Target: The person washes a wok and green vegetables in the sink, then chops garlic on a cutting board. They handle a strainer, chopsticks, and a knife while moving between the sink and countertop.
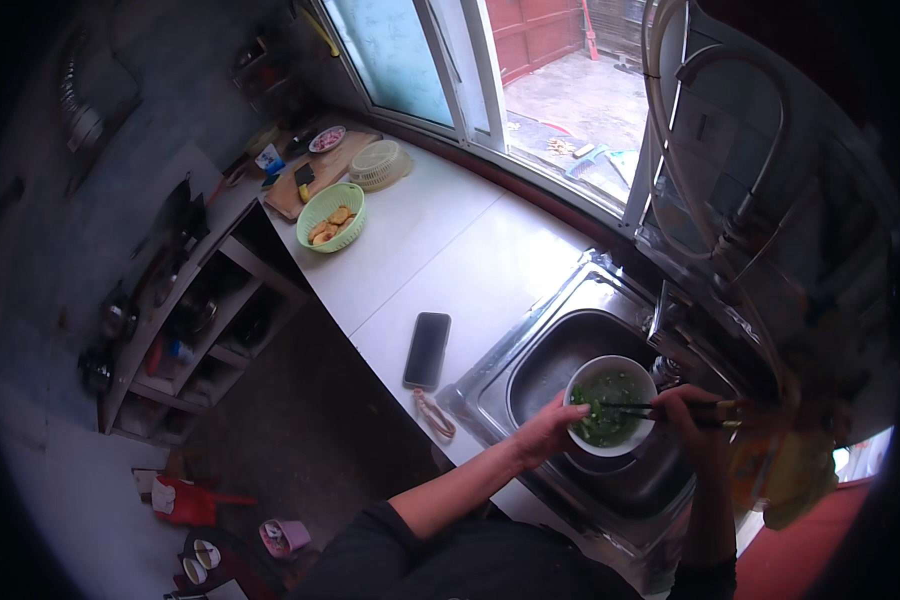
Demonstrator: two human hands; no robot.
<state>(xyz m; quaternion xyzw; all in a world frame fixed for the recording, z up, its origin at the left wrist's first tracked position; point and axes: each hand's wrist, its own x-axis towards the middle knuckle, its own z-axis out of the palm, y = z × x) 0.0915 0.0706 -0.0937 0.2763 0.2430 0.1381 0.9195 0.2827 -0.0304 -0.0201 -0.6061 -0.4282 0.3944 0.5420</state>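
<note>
Over the stainless steel sink (529, 367), my left hand (551, 433) grips a white bowl (610, 452) by its left rim, thumb on top. Greenish liquid (615, 390) with chopped green pieces fills part of the bowl. From the right, my right hand (686, 409) holds a pair of dark chopsticks (634, 411) whose tips reach into the bowl. The chopsticks' gold-coloured ends point away to the right. Just behind the bowl a metal faucet (667, 315) stands at the sink's back edge.
A smartphone (427, 350) with a strap (435, 415) lies left of the sink on the white countertop (412, 262). Farther off are a green basket (330, 247) of browned food, an upturned strainer basket (379, 165), a cutting board (285, 199) and a small plate of pinkish pieces (327, 139).
</note>
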